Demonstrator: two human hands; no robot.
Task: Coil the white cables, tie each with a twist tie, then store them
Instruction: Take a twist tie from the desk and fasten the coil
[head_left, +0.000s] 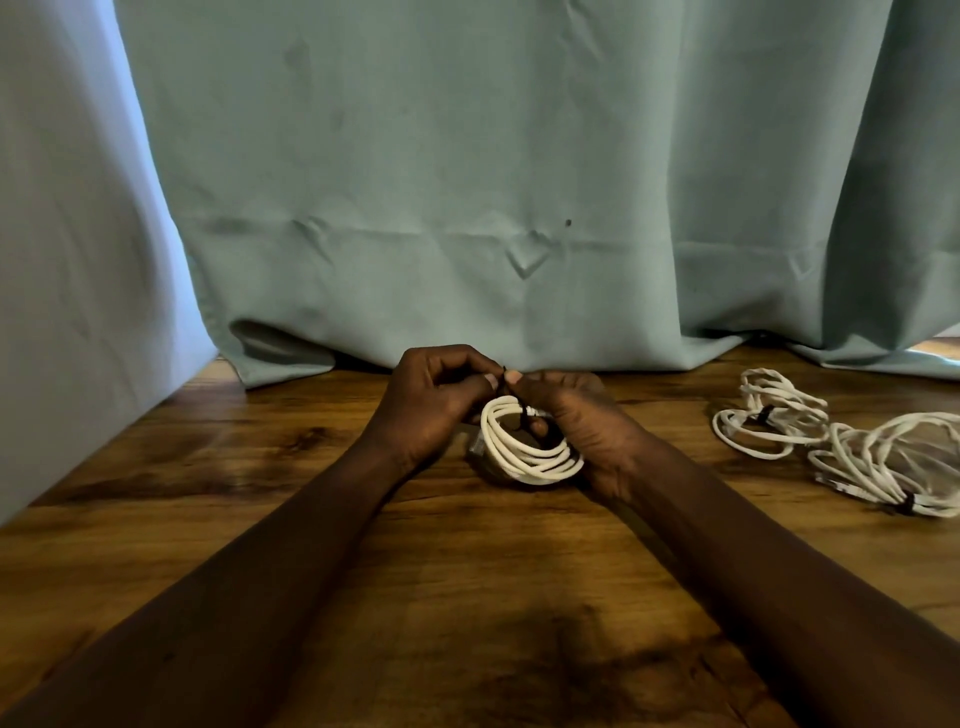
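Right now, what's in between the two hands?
In the head view, the coiled white cable, with a black twist tie pinched by the left hand and right hand.

- Both bare forearms reach forward from the lower corners and converge, so the hands meet knuckle to knuckle.
- The left hand (431, 400) shows its back, fingers curled inward, thumb and forefinger pinching the black twist tie (504, 385) just above the grip of the other hand.
- The right hand (587, 431) grips the white cable coil (519, 460), a finger curled through its loop, its raised forefinger tip touching the tie opposite the left thumb.
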